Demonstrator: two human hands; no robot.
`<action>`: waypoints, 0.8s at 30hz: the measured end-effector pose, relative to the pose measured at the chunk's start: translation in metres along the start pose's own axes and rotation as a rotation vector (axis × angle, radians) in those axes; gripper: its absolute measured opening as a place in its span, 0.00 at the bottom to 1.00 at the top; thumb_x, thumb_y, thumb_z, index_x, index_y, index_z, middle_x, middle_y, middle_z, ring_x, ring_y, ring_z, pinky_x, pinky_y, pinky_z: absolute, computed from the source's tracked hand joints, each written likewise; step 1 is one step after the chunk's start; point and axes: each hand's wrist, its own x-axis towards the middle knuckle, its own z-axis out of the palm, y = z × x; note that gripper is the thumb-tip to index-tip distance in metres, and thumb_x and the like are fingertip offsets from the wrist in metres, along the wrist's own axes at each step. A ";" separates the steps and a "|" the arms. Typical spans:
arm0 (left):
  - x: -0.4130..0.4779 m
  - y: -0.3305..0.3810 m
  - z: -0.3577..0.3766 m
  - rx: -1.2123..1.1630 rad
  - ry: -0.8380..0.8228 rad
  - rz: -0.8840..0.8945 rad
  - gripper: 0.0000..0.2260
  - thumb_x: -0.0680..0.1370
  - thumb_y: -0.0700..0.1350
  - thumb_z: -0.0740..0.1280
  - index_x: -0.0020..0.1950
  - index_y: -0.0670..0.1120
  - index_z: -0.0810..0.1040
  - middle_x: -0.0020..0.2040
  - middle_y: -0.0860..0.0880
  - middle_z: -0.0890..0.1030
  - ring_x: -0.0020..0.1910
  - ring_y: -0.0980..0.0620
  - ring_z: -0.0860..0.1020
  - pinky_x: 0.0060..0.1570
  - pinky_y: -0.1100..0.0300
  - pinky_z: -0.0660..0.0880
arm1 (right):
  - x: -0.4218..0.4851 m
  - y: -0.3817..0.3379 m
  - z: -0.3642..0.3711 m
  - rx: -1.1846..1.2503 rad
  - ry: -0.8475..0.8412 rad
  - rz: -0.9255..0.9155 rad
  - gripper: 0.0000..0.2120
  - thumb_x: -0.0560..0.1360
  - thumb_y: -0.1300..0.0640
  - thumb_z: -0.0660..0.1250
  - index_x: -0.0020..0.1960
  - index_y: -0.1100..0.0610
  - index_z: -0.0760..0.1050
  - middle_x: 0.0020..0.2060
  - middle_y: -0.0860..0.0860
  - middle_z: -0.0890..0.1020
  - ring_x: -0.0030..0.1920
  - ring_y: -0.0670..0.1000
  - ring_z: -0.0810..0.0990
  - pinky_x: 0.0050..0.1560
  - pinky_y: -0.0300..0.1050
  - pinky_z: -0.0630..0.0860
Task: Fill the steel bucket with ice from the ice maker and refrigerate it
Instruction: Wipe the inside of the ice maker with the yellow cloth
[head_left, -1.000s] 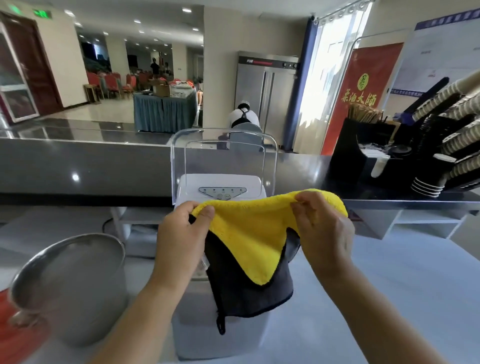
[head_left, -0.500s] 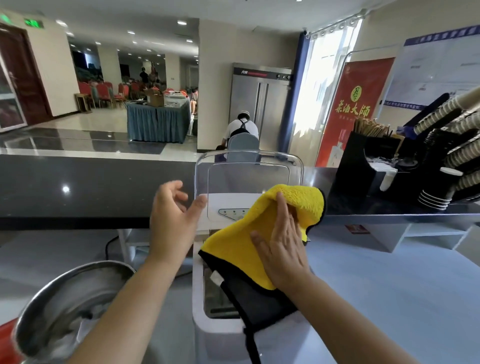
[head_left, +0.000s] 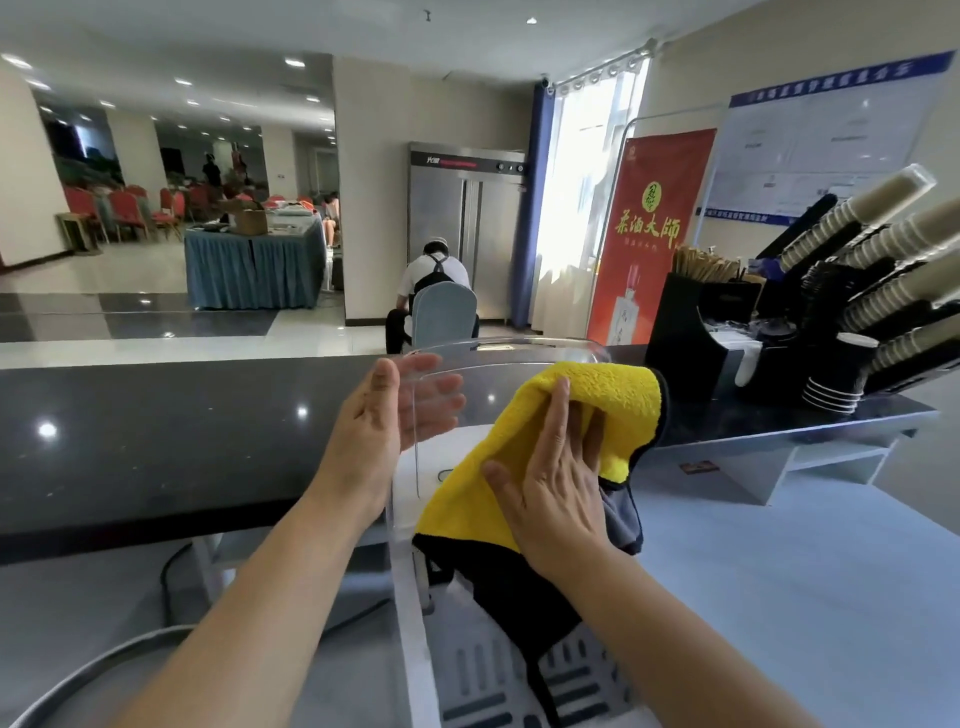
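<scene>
Steel bucket (head_left: 98, 656) at 7 o'clock: probably stiff, slick; we'd take its rim. Flat left hand (head_left: 384, 431) braces lid (head_left: 519, 347); flat right hand (head_left: 556, 488) presses cloth (head_left: 613, 395).

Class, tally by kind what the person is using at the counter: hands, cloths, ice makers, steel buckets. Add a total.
Hands: 2 (left hand, right hand)
Yellow cloth: 1
Ice maker: 1
Steel bucket: 1
Total: 5

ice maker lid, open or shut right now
Open. The clear lid stands raised upright above the ice maker; the left hand touches its edge and the right hand presses the yellow cloth against it.
</scene>
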 end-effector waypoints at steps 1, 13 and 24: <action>0.002 -0.002 -0.002 -0.008 -0.012 0.000 0.24 0.76 0.60 0.50 0.58 0.46 0.76 0.52 0.43 0.84 0.51 0.43 0.82 0.51 0.49 0.79 | 0.004 -0.002 0.001 -0.025 0.001 -0.001 0.44 0.74 0.34 0.50 0.67 0.47 0.17 0.70 0.43 0.35 0.62 0.33 0.19 0.70 0.45 0.24; 0.007 -0.007 -0.022 -0.041 -0.216 -0.072 0.27 0.79 0.60 0.47 0.67 0.45 0.71 0.61 0.41 0.79 0.61 0.42 0.77 0.61 0.42 0.72 | 0.021 -0.038 0.028 -0.113 0.143 -0.186 0.45 0.72 0.29 0.37 0.74 0.59 0.28 0.74 0.53 0.53 0.75 0.50 0.47 0.74 0.51 0.35; -0.002 -0.004 -0.023 -0.216 -0.283 -0.224 0.34 0.76 0.67 0.40 0.69 0.49 0.71 0.63 0.43 0.78 0.64 0.46 0.75 0.63 0.51 0.73 | 0.007 -0.064 0.044 -0.196 0.003 -0.341 0.43 0.74 0.30 0.37 0.76 0.61 0.38 0.74 0.55 0.63 0.74 0.54 0.54 0.72 0.58 0.48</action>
